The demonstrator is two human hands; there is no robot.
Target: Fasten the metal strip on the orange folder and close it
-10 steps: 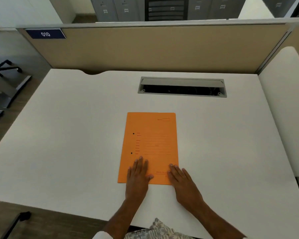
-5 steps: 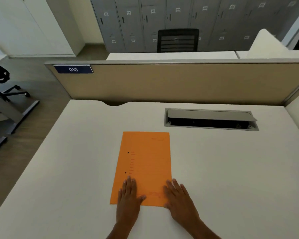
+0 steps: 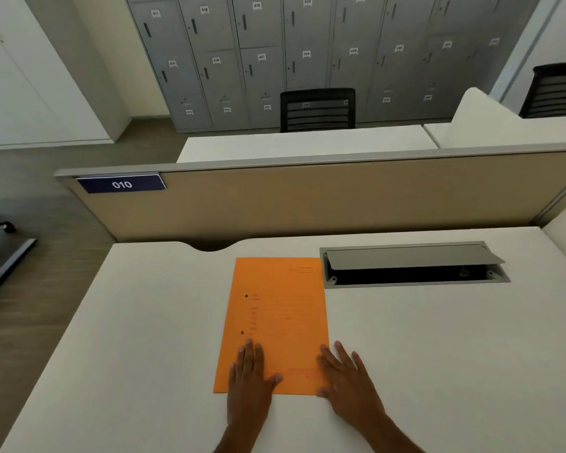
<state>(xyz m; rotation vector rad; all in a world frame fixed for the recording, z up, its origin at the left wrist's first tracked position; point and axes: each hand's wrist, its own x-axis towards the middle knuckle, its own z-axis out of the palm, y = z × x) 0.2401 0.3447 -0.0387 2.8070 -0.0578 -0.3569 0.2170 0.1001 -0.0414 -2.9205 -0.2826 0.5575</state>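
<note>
The orange folder (image 3: 280,322) lies closed and flat on the white desk (image 3: 438,371), its cover up, with two small dark holes near its left edge. The metal strip is hidden from view. My left hand (image 3: 249,384) rests palm down on the folder's near left corner, fingers together and thumb out. My right hand (image 3: 348,384) lies flat on the near right corner, partly on the desk, fingers spread. Neither hand grips anything.
A grey cable hatch (image 3: 412,264) with its lid tilted up sits in the desk just right of the folder's far end. A beige partition (image 3: 307,197) with a blue "010" sign (image 3: 121,184) bounds the far edge. Beyond stand a black chair (image 3: 317,109) and grey lockers (image 3: 275,53).
The view has tilted upward, so the lockers and chair now show and the folder sits lower in frame. Both hands stay flat on the folder's near corners.
</note>
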